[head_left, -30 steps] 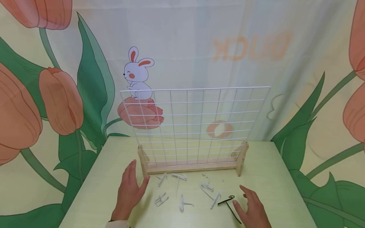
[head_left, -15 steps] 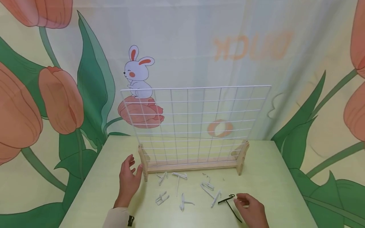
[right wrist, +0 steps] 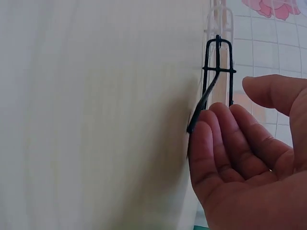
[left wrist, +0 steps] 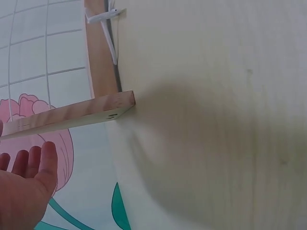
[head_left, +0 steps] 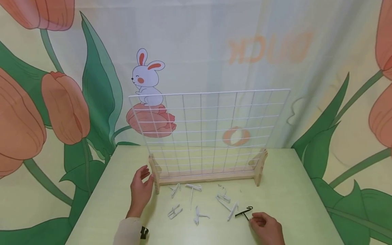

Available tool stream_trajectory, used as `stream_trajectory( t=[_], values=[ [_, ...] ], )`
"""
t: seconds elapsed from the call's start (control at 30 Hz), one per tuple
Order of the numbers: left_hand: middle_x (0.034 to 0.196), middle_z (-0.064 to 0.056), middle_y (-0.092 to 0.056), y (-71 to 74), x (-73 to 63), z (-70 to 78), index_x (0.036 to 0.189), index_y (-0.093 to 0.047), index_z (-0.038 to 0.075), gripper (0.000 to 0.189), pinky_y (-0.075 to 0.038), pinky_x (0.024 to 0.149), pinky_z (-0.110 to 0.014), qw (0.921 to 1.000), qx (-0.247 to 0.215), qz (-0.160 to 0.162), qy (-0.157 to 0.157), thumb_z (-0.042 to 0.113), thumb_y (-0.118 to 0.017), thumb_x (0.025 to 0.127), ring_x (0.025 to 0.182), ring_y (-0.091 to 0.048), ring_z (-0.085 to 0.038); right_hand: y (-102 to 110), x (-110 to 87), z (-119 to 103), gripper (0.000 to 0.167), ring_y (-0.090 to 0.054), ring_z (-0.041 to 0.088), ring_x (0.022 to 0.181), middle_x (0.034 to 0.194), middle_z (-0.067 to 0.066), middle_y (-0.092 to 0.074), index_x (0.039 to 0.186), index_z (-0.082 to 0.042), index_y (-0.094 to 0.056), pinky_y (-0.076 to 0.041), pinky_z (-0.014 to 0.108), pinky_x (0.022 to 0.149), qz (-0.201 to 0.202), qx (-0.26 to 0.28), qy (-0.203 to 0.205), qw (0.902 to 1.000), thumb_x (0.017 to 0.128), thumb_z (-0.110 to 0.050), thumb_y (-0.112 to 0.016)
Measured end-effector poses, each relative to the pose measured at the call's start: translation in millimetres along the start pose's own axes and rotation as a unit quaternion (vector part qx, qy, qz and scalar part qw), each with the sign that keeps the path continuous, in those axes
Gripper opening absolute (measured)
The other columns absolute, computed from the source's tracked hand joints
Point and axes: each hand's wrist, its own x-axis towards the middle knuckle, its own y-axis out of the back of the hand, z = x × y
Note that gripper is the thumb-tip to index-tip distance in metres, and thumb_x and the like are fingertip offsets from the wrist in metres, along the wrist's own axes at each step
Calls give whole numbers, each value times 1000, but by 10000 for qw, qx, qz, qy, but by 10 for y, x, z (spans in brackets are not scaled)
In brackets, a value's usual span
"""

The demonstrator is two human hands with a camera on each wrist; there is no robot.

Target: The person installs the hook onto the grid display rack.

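Observation:
A black display hook lies at the right of the table, its stem pointing toward me. My right hand is beside it, fingertips right at the stem. In the right wrist view the fingers of that hand curve loosely under the black hook, while the thumb stands apart. My left hand is beside the left wooden upright of a stand holding a white wire grid. In the left wrist view its relaxed fingers are below the upright.
Several white hooks lie in front of the stand, among them a T-shaped hook, a double-pronged one and one next to the black hook. The stand's wooden base bar runs behind them. A tulip-patterned curtain hangs behind the table.
My right hand has moved down and left to the black hook's stem, its fingers drawing in. My left hand has shifted slightly and its fingers have relaxed, beside the stand's left upright.

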Motion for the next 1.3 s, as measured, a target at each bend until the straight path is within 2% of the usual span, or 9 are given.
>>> stream_trajectory(
  t=[0.1, 0.27, 0.43, 0.57, 0.77, 0.87, 1.0, 1.1, 1.3],
  values=[
    [141, -14, -62, -15, 40, 49, 148, -54, 10, 45, -55, 104, -54, 10000, 62, 42, 5, 16, -66, 105, 132, -63, -33, -27, 13, 20, 20, -69, 8, 76, 87, -3, -78, 106, -7, -80, -54, 26, 68, 61, -16, -63, 10000, 89, -19, -80],
    [137, -14, -66, -34, 88, 123, 144, -56, 10, 42, -58, 102, -48, 10000, 59, 44, 29, 18, -66, 105, 129, -65, -30, -47, 10, 12, 17, -68, 13, 75, 85, 0, -77, 103, -5, -79, -53, 30, 67, 0, -47, -423, 9991, 89, -15, -80],
    [133, -12, -67, -69, 112, 137, 143, -58, 10, 39, -59, 97, -30, 10000, 13, 21, 4, 19, -66, 105, 126, -65, -28, -32, -17, 13, 15, -66, 15, 77, 86, 0, -75, 102, -8, -79, -53, 34, 69, -217, -84, -722, 9971, 89, -14, -80],
    [134, -9, -68, -84, 118, 105, 143, -59, 13, 39, -57, 94, -18, 10000, 9, 68, 15, 22, -66, 106, 126, -65, -25, -29, -28, 28, 14, -66, 15, 77, 86, -1, -75, 101, -10, -80, -54, 36, 70, -369, -118, -696, 9968, 87, -12, -81],
    [134, -11, -68, -92, 122, 70, 142, -59, 11, 40, -59, 97, -28, 10000, 0, 40, 5, 25, -66, 105, 126, -65, -27, -46, -36, 71, 11, -64, 14, 73, 80, -4, -73, 95, -13, -81, -50, 33, 66, -396, -358, -541, 9971, 85, -9, -83],
    [133, -11, -69, -94, 124, 55, 141, -61, 11, 39, -59, 95, -24, 10000, 3, 81, 18, 23, -67, 105, 125, -66, -26, -67, -38, 75, 10, -63, 14, 71, 79, -4, -72, 94, -12, -81, -49, 32, 65, -396, -433, -455, 9972, 85, -7, -82],
    [134, -12, -68, -98, 130, 60, 141, -60, 10, 38, -59, 96, -26, 9999, 20, 109, 38, 23, -66, 106, 126, -66, -27, -73, -34, 43, 10, -63, 13, 70, 77, -4, -72, 93, -11, -81, -51, 34, 65, -366, -517, -336, 9974, 85, -5, -80],
    [134, -13, -68, -104, 138, 68, 141, -60, 10, 38, -60, 98, -35, 9999, 60, 86, 73, 22, -66, 106, 126, -65, -29, -57, -33, 28, 10, -63, 12, 68, 75, -5, -73, 92, -11, -81, -51, 33, 64, -277, -584, -312, 9974, 84, -5, -80],
    [133, -12, -68, -104, 146, 65, 141, -60, 10, 38, -59, 100, -44, 9998, 188, 55, 104, 21, -66, 105, 125, -66, -29, -44, -22, 38, 10, -64, 11, 68, 76, -6, -74, 92, -13, -82, -50, 32, 64, -220, -520, -384, 9977, 83, -9, -80]
  ],
)
